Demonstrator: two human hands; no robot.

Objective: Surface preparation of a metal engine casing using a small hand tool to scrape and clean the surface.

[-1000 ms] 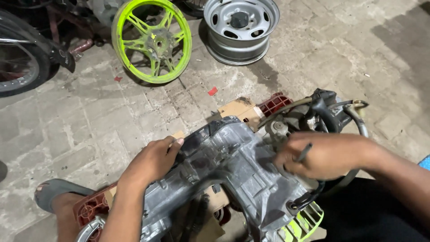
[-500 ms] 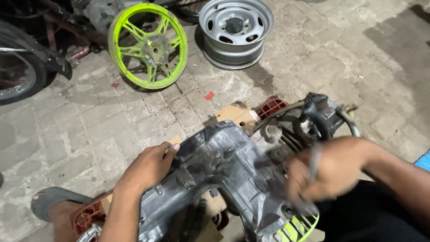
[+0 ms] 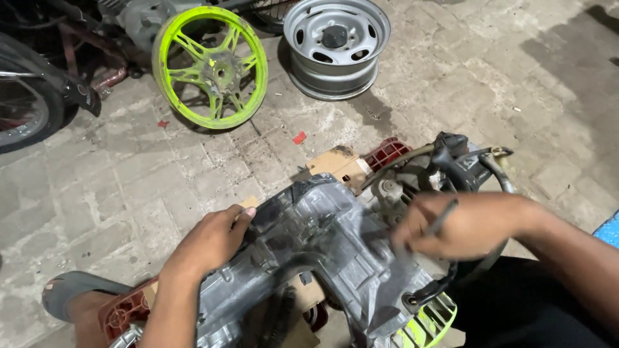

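Observation:
A grey metal engine casing (image 3: 322, 251) lies across my lap area on a paved floor. My left hand (image 3: 209, 241) rests on its left edge, fingers curled over the rim. At the casing's right side my right hand (image 3: 464, 225) is closed around a thin dark rod-like tool (image 3: 442, 219); the hand is blurred. Behind it are black hoses and a carburettor-like part (image 3: 454, 164). A neon green finned cover (image 3: 429, 322) shows at the casing's lower end.
A neon green spoked wheel (image 3: 209, 67) and a grey steel rim (image 3: 336, 45) lie on the brick paving at the back. A motorcycle wheel (image 3: 26, 106) is at far left. Cardboard (image 3: 335, 164) and red plastic pieces (image 3: 387, 153) sit under the engine. My sandalled foot (image 3: 74, 299) is lower left.
My right hand has shifted over the casing's right side with the thin tool, first down and then back up. My left hand stays on the casing's edge. The view moved slightly.

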